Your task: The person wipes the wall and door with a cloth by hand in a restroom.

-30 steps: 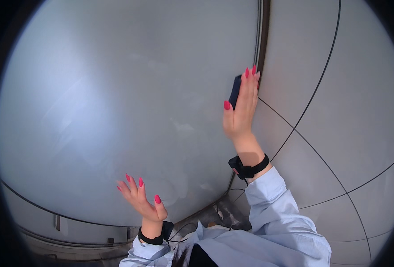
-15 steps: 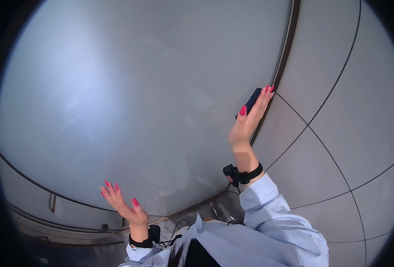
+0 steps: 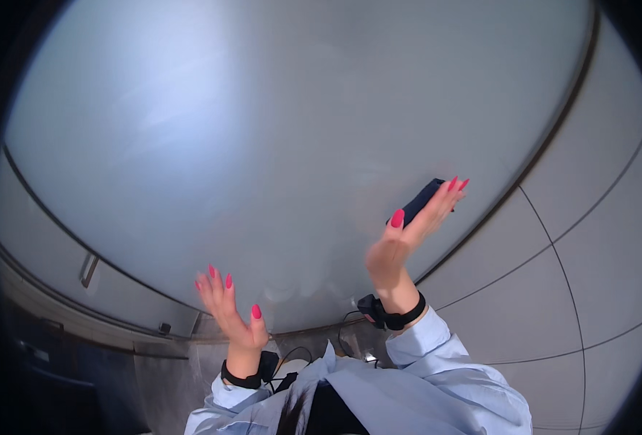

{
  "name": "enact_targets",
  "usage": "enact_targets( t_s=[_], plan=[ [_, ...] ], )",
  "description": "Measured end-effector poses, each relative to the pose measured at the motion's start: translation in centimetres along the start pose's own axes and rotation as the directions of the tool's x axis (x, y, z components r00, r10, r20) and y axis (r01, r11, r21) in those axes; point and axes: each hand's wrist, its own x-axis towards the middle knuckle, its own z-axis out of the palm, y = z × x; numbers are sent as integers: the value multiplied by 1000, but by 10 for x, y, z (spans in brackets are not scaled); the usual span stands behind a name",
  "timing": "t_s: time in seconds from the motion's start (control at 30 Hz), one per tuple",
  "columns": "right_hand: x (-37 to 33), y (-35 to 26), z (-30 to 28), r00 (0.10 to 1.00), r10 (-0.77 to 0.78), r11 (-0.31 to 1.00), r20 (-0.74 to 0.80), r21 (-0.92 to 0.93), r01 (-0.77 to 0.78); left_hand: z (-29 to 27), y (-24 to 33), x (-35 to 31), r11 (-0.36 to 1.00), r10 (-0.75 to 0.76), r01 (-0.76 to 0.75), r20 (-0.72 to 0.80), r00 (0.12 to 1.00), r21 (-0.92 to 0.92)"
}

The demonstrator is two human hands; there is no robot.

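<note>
Your right hand presses a small dark blue flat pad against the large pale grey frosted panel, with the fingers stretched out straight and laid along the pad rather than curled round it. Only the pad's upper edge shows past your fingertips, so you cannot tell its full shape. It sits near the panel's right edge, just beside the dark curved frame strip that bounds the panel on that side.

Your left hand is open and holds nothing. Its fingers are spread and slightly bent, palm turned toward the panel, close to the panel's lower edge; whether the fingertips touch the surface cannot be told. It is well apart from the right hand and lower than it.

Both wrists carry black wrist straps, with thin black cables running down toward your chest. Your light blue shirt sleeves come in from the lower edge.

Right of the frame strip lies a wall of light grey tiles with thin dark joints. Below the panel's lower left edge runs a grey ledge bearing a small metal handle, and under that the area is dark and hard to read.
</note>
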Motion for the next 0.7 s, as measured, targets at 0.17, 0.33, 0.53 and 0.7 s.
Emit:
enact_targets(
  t_s=[0.17,0.33,0.53,0.7],
  plan=[
    [-22,-36,17,996,-69,997,64,28,68,-7,-18,-5,999,-41,41,-13,999,8],
    [-52,-77,41,963,-196,980,186,12,197,-20,-41,-4,998,-56,58,-36,998,33],
    [-71,-126,67,943,-274,962,190,49,269,-52,-85,-11,993,-85,93,-115,990,71],
    [-91,-173,92,902,-381,923,203,36,382,-75,-123,-7,959,-283,272,-311,907,-80]
  ],
)
